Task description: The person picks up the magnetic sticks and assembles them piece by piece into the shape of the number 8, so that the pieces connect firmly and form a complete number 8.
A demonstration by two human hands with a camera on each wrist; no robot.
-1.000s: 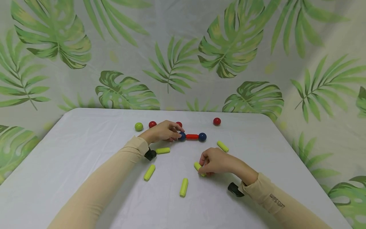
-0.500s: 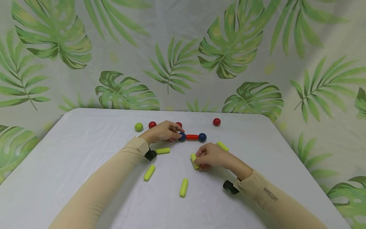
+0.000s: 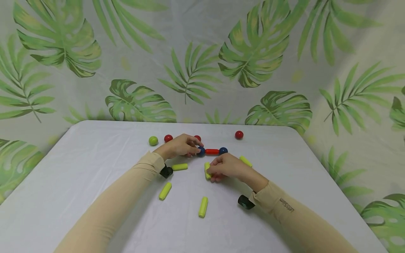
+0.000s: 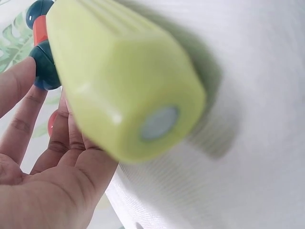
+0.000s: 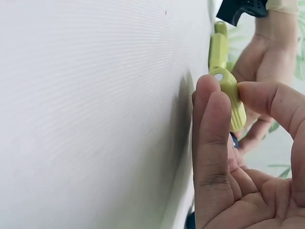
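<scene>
In the head view my left hand [image 3: 178, 146] pinches a dark blue ball [image 3: 201, 151] between thumb and finger; the left wrist view confirms the hold on that ball [image 4: 45, 67]. A red magnetic rod [image 3: 212, 151] joins it to a second dark blue ball [image 3: 223, 150], lying on the table. Just in front of them, my right hand [image 3: 230, 166] holds a yellow-green magnetic rod [image 3: 207, 169] by thumb and fingertips. A pale round end shows on this rod [image 5: 234, 107] in the right wrist view.
More yellow-green rods lie around, one beside the left wrist [image 3: 180, 167], others nearer the front [image 3: 165, 191]. Along the back sit a green ball [image 3: 153, 141] and red balls [image 3: 239, 135], one partly behind the left hand. White cloth [image 3: 104, 158] covers the table.
My right hand has moved left and away from me with the yellow-green rod, which has turned more upright in the head view. The left hand stays on the blue ball.
</scene>
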